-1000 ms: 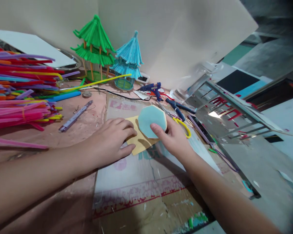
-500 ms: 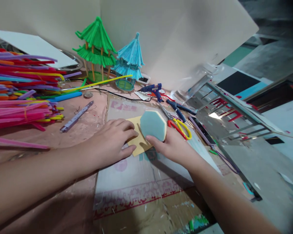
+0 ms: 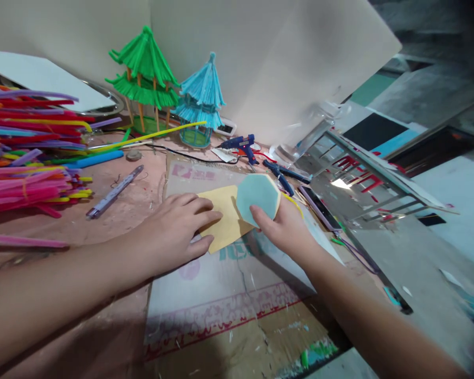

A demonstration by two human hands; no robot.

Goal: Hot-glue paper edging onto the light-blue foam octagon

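My right hand [image 3: 289,223] grips a pale blue octagonal piece [image 3: 256,193] with a cream edge, thumb on its face and fingers behind it. The piece is tilted up, overlapping the right corner of a yellow sheet of paper [image 3: 227,229]. Against that sheet's left side lies my left hand [image 3: 179,223], palm down with its fingers apart, holding nothing. Under both is a printed cardboard sheet [image 3: 197,305]. Behind my right hand, only part of the yellow scissors handle [image 3: 295,202] shows.
Bundled pipe cleaners [image 3: 31,184] and a pen [image 3: 114,192] lie at left. A green pavilion model [image 3: 146,79] and a blue one [image 3: 203,87] stand behind, near a glue gun [image 3: 240,145]. Pliers [image 3: 282,176] and a phone [image 3: 319,207] lie at right.
My right hand has moved the octagonal piece rightward, baring more of the yellow paper and covering most of the scissors. The left hand stays on the paper's edge. The view has shifted slightly right.
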